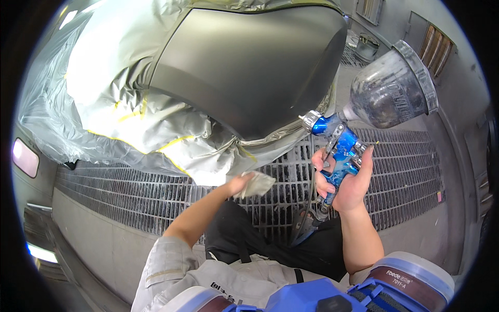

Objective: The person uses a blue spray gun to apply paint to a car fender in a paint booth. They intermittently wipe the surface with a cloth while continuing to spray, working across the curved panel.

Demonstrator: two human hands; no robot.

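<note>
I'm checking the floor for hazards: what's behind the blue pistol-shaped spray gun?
Behind the blue pistol-shaped spray gun, slatted grey metal floor grating shows; whatever its body and the right hand cover is hidden.

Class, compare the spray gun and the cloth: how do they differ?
The spray gun has a blue, rigid-looking body; the cloth is off-white and soft-looking. The spray gun looks larger in the picture than the cloth. The right hand grips the spray gun, the left hand the cloth. Both are held above the floor grating.

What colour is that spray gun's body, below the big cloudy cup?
The spray gun's body is shiny blue, best seen in the head view.
</note>
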